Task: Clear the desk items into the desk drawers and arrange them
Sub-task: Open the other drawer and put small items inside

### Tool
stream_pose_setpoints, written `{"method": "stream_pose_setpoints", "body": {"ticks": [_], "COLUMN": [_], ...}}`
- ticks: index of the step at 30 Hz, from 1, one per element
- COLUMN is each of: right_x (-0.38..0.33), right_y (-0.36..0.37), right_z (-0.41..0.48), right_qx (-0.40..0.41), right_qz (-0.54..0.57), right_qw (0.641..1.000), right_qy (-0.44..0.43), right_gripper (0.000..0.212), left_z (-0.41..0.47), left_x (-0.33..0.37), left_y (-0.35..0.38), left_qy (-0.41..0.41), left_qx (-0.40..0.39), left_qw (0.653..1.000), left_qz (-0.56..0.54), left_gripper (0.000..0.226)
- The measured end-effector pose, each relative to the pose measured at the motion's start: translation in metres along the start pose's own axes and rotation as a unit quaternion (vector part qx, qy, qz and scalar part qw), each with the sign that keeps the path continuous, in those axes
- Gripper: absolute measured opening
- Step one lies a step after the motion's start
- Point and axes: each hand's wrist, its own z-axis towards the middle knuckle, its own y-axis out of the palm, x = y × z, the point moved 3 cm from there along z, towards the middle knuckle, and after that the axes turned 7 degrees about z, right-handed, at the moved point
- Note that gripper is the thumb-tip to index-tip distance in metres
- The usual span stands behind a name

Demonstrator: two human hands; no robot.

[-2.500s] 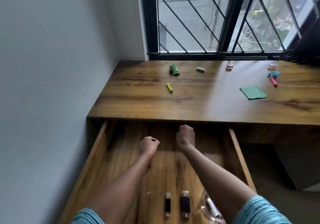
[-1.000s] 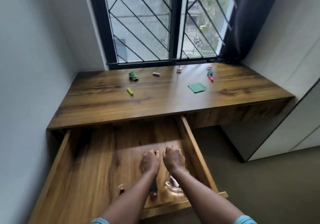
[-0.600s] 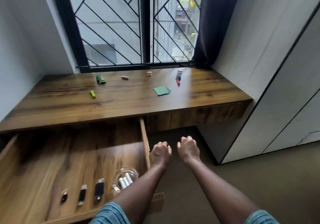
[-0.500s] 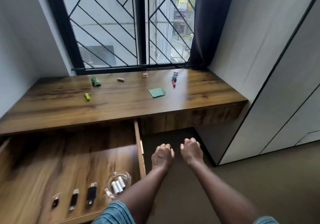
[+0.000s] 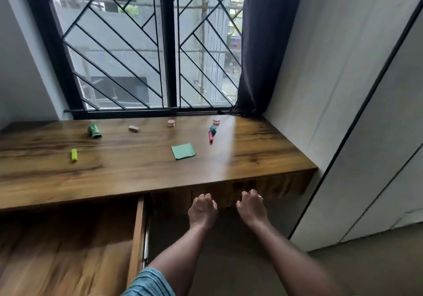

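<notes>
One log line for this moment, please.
left drawer open | both hands at right drawer front, shut | items on desk

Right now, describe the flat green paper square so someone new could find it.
Start at the wooden desk under the barred window. Right of centre, nearer the front edge than the other items, lies the flat green paper square. It is the only flat sheet; the green crumpled piece lies far left.

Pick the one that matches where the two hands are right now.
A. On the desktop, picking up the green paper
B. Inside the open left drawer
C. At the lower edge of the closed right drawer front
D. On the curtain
C: the left hand and the right hand are curled at the lower edge of the closed right drawer front, to the right of the open left drawer, and hold nothing from the desktop.
</notes>
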Motion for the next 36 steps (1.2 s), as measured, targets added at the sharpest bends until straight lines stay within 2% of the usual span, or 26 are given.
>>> {"method": "stream_pose_setpoints", "body": {"ticks": [4, 10, 18, 24, 29, 36], "right_x": [-0.014, -0.051, -0.077, -0.097, -0.108, -0.124], "right_y": [-0.012, -0.026, -0.036, -0.005, 0.02, 0.05], "right_z": [0.075, 0.175, 0.298, 0.402, 0.481, 0.549], "right_qx": [-0.02, -0.016, 0.015, 0.0, -0.045, -0.099], "right_qz": [-0.018, 0.021, 0.022, 0.037, 0.041, 0.017], "right_qw": [1.0, 0.998, 0.997, 0.997, 0.997, 0.991], "right_qy": [-0.009, -0.052, -0.067, -0.07, -0.055, -0.084], "right_gripper": [0.034, 0.033, 0.033, 0.028, 0.034, 0.041], "left_z": [0.065, 0.167, 0.272, 0.385, 0.464, 0.524], "left_x": [0.017, 0.02, -0.013, -0.034, -0.059, -0.081], "left_y": [-0.006, -0.027, -0.052, -0.063, -0.06, -0.039], "left_qy": [-0.018, -0.053, -0.093, -0.158, -0.213, -0.254], "left_qx": [0.013, 0.054, 0.083, 0.039, -0.011, -0.052], "left_qw": [1.0, 0.997, 0.991, 0.984, 0.973, 0.965], "left_qz": [-0.004, 0.001, 0.05, 0.077, 0.085, 0.042], "left_gripper": [0.028, 0.028, 0.03, 0.04, 0.051, 0.066]}}
